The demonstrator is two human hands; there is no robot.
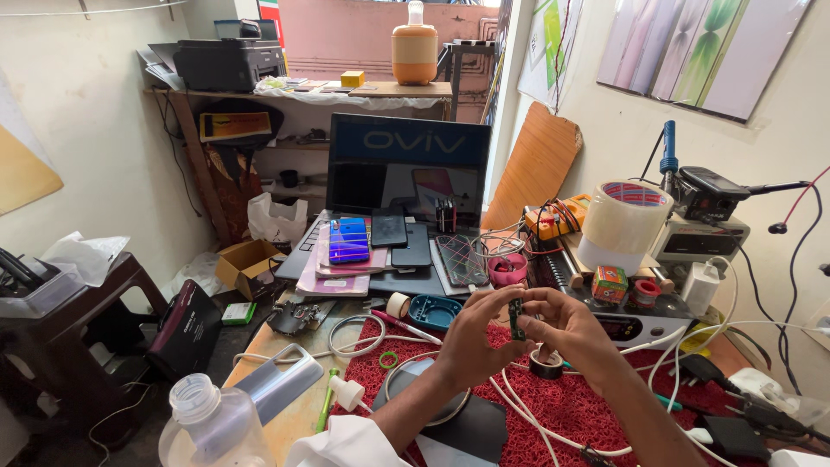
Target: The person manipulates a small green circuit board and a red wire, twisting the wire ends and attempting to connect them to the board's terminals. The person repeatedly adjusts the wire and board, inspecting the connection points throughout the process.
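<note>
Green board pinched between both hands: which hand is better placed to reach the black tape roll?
Probably right. The right hand sits just above the tape roll; the left hand is farther over, though both pinch the board.

A laptop stands open at the back of the bench, with several phones stacked on its keyboard. To the right sits a big roll of clear tape near a soldering station. White cables trail over the red mat, and a clear plastic bottle stands at the near left.
</note>
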